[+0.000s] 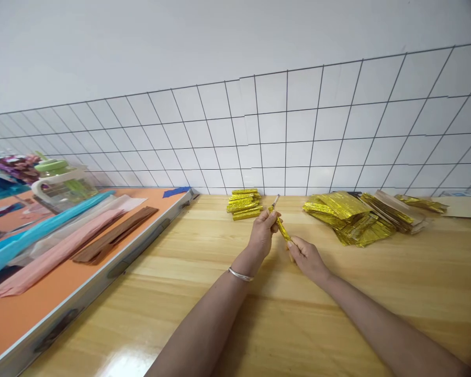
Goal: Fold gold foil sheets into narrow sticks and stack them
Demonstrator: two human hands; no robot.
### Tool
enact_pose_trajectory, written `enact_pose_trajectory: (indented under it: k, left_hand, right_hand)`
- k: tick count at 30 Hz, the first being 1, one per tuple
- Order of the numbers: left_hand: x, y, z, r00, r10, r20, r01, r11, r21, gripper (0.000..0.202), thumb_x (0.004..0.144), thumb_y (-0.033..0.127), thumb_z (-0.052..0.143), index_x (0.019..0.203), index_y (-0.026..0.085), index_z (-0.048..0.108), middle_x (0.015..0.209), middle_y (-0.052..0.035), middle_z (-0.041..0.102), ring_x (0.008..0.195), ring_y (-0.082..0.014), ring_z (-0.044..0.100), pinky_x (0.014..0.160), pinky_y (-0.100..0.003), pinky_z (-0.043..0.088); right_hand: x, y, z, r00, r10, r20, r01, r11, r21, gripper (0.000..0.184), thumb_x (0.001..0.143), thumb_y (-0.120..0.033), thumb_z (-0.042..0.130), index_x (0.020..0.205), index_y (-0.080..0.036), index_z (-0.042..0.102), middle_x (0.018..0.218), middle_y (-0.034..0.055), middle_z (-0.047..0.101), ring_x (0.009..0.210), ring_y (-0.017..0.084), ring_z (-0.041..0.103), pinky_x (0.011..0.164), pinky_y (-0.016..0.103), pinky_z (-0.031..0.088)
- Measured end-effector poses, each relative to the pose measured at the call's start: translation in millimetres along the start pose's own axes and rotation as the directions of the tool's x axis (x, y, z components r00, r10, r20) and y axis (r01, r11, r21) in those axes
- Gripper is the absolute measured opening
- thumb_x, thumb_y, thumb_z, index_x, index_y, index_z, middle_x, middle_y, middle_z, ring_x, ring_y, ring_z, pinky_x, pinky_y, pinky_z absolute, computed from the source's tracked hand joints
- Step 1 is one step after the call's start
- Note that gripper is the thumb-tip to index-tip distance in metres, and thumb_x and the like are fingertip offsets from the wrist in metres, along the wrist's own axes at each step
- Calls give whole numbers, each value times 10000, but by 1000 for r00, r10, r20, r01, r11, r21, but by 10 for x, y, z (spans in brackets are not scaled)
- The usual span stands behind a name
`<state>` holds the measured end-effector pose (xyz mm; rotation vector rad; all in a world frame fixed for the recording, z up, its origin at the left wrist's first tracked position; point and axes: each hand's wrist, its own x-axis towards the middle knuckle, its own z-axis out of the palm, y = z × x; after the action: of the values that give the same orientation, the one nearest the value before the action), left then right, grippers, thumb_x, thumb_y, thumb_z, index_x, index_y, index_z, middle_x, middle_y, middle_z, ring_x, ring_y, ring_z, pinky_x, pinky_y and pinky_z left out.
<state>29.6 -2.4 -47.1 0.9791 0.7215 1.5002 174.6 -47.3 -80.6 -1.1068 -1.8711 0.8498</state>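
Over the wooden table, my left hand (262, 230) pinches the upper end of a narrow gold foil roll (283, 229). A slim stick with a pale tip (275, 200) juts out above those fingers; what it is exactly I cannot make out. Lower down, my right hand (306, 256) is closed on the other end of the roll, which slants between both hands. Behind the left hand lies a small stack of gold foil rolls (244, 204). Flat gold foil sheets (347, 212) are heaped to the right, beyond the right hand.
Brown paper-backed foil pieces (394, 209) and a cardboard sheet (465, 207) lie at the far right. On the left, a raised orange board (141, 220) carries pink crepe paper (58, 246), brown strips (115, 235) and a green-lidded jug (63, 183). A gridded white wall (272, 125) stands behind.
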Motion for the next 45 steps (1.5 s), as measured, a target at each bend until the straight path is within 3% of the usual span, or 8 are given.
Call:
enact_pose_trajectory:
  k: [7, 12, 17, 21, 25, 29, 36, 45]
  left_hand:
    - [92, 71, -110, 998, 38, -47, -38, 999, 2, 234, 765, 359, 628, 766, 135, 559, 648, 4, 548, 482, -31, 362, 471, -164, 256]
    - [134, 21, -116, 995, 52, -86, -50, 998, 24, 253, 774, 394, 602, 797, 147, 551, 701, 6, 549, 501, -30, 397, 503, -167, 317]
    - [176, -2, -207, 999, 14, -44, -7, 989, 150, 333, 760, 460, 594, 886, 153, 572, 724, -4, 568, 560, -58, 491, 557, -190, 383]
    - [151, -124, -253, 998, -28, 52, 7, 934, 357, 305, 747, 441, 604, 780, 139, 573, 651, -5, 578, 567, -91, 525, 567, -213, 387]
    - [20, -312, -152, 974, -100, 204, -31, 831, 556, 268, 785, 406, 558, 696, 154, 547, 595, 17, 559, 548, -105, 498, 584, -237, 380]
    - [-168, -367, 32, 920, -169, 355, -118, 743, 659, 258, 837, 396, 495, 716, 173, 536, 598, 24, 550, 595, -117, 483, 629, -245, 367]
    - [-418, -381, 303, 822, -293, 489, -148, 719, 679, 314, 888, 423, 379, 710, 175, 450, 570, 32, 516, 533, -95, 455, 549, -211, 351]
    - [-520, -367, 417, 826, -233, 513, -192, 740, 645, 323, 890, 390, 374, 642, 182, 383, 548, 33, 472, 515, -93, 417, 520, -211, 312]
  right_hand:
    - [-24, 10, -13, 1000, 19, 3, -19, 1000, -12, 240, 883, -371, 385, 748, -216, 508, 503, -56, 472, 463, 114, 433, 481, 227, 332]
    - [9, -3, -62, 999, 8, -47, -8, 1000, -5, 257, 883, -387, 397, 743, -217, 531, 521, -52, 490, 489, 119, 449, 512, 234, 344]
    - [125, 83, -313, 983, 11, -186, -5, 1000, 31, 281, 842, -441, 476, 701, -210, 551, 553, -32, 523, 531, 130, 476, 550, 247, 360]
    - [218, 198, -554, 938, 49, -342, -9, 993, 117, 319, 839, -486, 468, 743, -198, 568, 573, -16, 525, 533, 130, 461, 533, 251, 358]
    - [280, 292, -674, 884, 118, -453, -8, 971, 238, 340, 839, -514, 451, 809, -197, 571, 625, -3, 539, 543, 129, 466, 492, 246, 352]
    - [316, 329, -734, 855, 166, -491, 3, 945, 326, 336, 801, -524, 503, 750, -197, 560, 594, -9, 517, 547, 130, 473, 476, 242, 347]
    - [335, 203, -851, 893, 155, -423, 12, 930, 367, 302, 779, -475, 544, 713, -183, 585, 582, -18, 504, 516, 105, 429, 477, 240, 318]
    - [340, 84, -935, 922, 117, -369, -2, 954, 299, 303, 784, -463, 529, 699, -177, 583, 601, -23, 495, 537, 100, 392, 501, 235, 304]
